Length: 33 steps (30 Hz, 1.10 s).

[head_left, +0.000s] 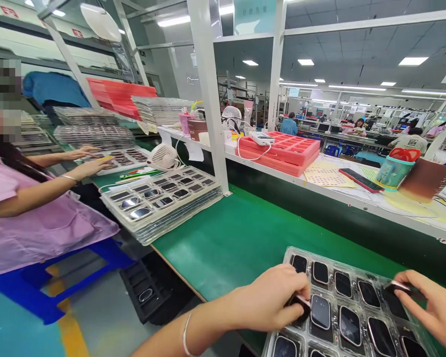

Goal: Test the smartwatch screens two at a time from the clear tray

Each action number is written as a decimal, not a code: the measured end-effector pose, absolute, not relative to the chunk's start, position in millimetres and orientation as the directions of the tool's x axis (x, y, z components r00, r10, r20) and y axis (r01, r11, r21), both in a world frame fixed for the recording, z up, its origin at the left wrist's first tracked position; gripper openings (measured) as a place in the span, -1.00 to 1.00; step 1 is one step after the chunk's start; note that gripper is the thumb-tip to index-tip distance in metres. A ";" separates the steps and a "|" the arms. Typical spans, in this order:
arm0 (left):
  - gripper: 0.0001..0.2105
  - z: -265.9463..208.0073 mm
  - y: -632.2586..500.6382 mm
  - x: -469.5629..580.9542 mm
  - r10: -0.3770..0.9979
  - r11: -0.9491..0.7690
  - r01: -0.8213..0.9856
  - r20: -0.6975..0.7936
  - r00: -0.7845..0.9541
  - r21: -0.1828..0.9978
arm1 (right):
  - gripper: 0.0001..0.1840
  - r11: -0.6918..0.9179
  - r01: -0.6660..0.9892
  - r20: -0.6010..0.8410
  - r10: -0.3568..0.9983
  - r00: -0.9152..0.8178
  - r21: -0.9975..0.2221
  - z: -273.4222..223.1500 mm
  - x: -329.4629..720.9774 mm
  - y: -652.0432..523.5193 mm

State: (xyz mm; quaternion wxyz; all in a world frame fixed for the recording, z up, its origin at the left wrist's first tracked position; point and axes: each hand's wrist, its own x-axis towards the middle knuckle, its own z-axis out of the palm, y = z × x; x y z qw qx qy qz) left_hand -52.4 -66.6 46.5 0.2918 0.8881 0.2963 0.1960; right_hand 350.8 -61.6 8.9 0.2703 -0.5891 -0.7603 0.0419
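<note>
A clear plastic tray (347, 263) lies on the near right of the green bench, its pockets holding several smartwatch bodies (320, 312) with dark glass and pale metal rims. Over the tray's left side, my left hand (271, 297) pinches a smartwatch body (300, 307) between thumb and fingers, tilted at its pocket. At the right side, my right hand (427, 302) grips another smartwatch body (398, 286) by its edges, seen nearly edge-on above a dark pocket. The lower part of the tray runs out of view.
A stack of filled trays (167, 198) stands left on the green bench (226, 238). Beyond it a co-worker (52, 208) in pink handles another tray. On the shelf are red foam trays (290, 151), a phone (361, 179) and a cup (394, 171). A white post (208, 89) rises behind.
</note>
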 end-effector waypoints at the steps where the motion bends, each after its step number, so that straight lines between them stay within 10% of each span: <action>1: -0.88 49.9 -60.2 -47.5 0.658 -0.617 0.393 0.174 0.733 0.682 | -0.62 0.312 0.829 0.288 0.938 -0.192 -0.464 16.9 339.9 -59.2; 6: -0.87 61.7 -20.7 -5.2 0.787 -0.407 0.181 0.243 0.567 0.895 | -0.66 0.281 0.507 0.153 0.948 -0.280 -0.815 44.9 266.8 -38.9; 14: -0.78 63.4 31.1 58.2 0.855 -0.052 -0.325 0.211 0.474 0.944 | -0.53 0.221 0.235 0.196 0.973 -0.124 -0.947 19.1 238.2 3.4; 33: -0.85 34.2 43.8 66.3 0.841 0.024 -0.238 0.109 0.531 0.971 | -0.54 0.036 -0.065 0.033 0.998 0.048 -0.997 16.1 258.6 6.6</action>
